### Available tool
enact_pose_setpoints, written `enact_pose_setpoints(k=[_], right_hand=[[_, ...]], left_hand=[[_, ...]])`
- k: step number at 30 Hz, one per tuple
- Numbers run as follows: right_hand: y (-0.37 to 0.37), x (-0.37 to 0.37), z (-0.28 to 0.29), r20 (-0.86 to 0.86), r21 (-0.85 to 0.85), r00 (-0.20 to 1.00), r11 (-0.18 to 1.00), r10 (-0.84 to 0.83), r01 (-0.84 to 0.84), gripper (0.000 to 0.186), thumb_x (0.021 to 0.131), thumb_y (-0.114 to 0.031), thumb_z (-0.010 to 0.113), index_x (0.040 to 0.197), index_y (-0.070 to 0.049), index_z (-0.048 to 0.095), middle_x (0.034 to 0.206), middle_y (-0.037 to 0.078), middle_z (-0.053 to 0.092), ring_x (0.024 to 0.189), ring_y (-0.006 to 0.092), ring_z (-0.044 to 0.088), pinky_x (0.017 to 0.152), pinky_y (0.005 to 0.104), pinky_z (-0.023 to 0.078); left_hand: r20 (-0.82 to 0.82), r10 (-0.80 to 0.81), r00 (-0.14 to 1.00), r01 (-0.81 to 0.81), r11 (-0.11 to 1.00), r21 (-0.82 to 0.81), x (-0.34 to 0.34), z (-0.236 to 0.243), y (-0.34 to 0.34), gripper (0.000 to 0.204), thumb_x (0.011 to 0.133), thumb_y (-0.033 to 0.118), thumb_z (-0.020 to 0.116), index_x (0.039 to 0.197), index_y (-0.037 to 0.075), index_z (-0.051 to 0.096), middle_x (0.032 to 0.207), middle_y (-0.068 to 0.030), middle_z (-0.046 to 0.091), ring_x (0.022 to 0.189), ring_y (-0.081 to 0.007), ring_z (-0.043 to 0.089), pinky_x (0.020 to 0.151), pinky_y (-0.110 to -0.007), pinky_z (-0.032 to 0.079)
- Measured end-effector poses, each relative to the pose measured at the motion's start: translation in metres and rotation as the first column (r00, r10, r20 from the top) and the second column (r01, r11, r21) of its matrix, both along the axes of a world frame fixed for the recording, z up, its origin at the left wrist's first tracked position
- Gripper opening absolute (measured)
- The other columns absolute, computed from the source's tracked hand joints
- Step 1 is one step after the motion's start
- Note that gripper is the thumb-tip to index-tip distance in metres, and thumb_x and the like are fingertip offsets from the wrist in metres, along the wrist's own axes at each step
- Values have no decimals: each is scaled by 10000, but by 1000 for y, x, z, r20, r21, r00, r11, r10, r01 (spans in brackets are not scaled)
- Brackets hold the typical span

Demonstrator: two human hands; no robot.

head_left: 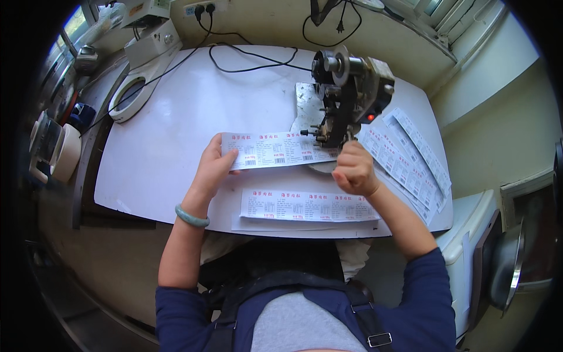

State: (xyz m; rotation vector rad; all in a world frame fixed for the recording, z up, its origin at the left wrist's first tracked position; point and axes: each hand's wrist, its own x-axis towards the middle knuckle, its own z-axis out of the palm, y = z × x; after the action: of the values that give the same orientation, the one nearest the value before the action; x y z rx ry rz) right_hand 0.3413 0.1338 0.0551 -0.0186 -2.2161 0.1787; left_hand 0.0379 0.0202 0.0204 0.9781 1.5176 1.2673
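My left hand (216,161), with a green bangle at the wrist, pinches the left end of a white printed label strip (267,148), which lies under the head of a black and silver stamping machine (340,82) with a red light. My right hand (356,167) is closed on the machine's metal handle (350,136), just right of the strip. The machine's silver base plate (305,105) is partly hidden by the strip. A stack of label strips (305,205) lies below at the table's front edge, and more strips (407,164) are fanned out right of the machine.
The white table (158,164) carries loose black cables (252,58) and a white device with a round opening (129,88). A cluttered ledge with a tape roll (67,152) runs along the left. A white appliance (469,229) and metal pan (507,264) stand at the right.
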Motion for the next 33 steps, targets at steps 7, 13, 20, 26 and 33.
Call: enact_pose_setpoints(k=[7, 13, 20, 26, 33], right_hand=[[34, 6, 24, -91, -422, 985, 901, -149, 97, 376, 945, -142, 591, 599, -53, 474, 619, 61, 482, 581, 259, 437, 566, 364, 347], [-1, 4, -5, 30, -63, 999, 998, -14, 16, 315, 874, -142, 641, 593, -92, 508, 636, 47, 468, 622, 273, 483, 656, 363, 426], [37, 8, 33, -146, -470, 988, 882, -56, -20, 407, 953, -162, 588, 584, -43, 466, 616, 76, 477, 585, 231, 458, 572, 341, 362], [-3, 3, 3, 107, -4, 994, 999, -38, 39, 359, 864, -133, 655, 561, -95, 466, 637, 53, 469, 617, 255, 495, 655, 367, 440], [34, 10, 34, -127, -516, 988, 856, -83, 5, 552, 1072, -251, 484, 566, -40, 428, 579, 35, 427, 581, 155, 408, 556, 321, 315]], left_hand=[[92, -75, 993, 75, 997, 6, 34, -2, 26, 349, 985, 55, 521, 1317, -35, 459, 1113, -149, 668, 857, -165, 698, 631, -263, 569], [144, -98, 985, 99, 995, 0, 49, -9, 36, 353, 985, 51, 523, 1319, -32, 444, 1113, -171, 659, 814, -199, 720, 642, -276, 586], [152, -136, 979, 136, 991, 9, 72, -7, 42, 648, 971, 72, 555, 1511, -80, 231, 1061, -201, 679, 688, -203, 709, 579, -284, 573], [-244, -171, 954, 167, 985, -37, 91, 1, 46, 894, 936, 150, 642, 1564, -108, 62, 723, -152, 681, 604, -243, 673, 581, -372, 546], [-895, 163, 415, 254, 924, 285, 73, 29, 14, 537, 942, 186, 644, 1397, -56, 491, 1140, -217, 662, 1010, -364, 638, 901, -439, 518]])
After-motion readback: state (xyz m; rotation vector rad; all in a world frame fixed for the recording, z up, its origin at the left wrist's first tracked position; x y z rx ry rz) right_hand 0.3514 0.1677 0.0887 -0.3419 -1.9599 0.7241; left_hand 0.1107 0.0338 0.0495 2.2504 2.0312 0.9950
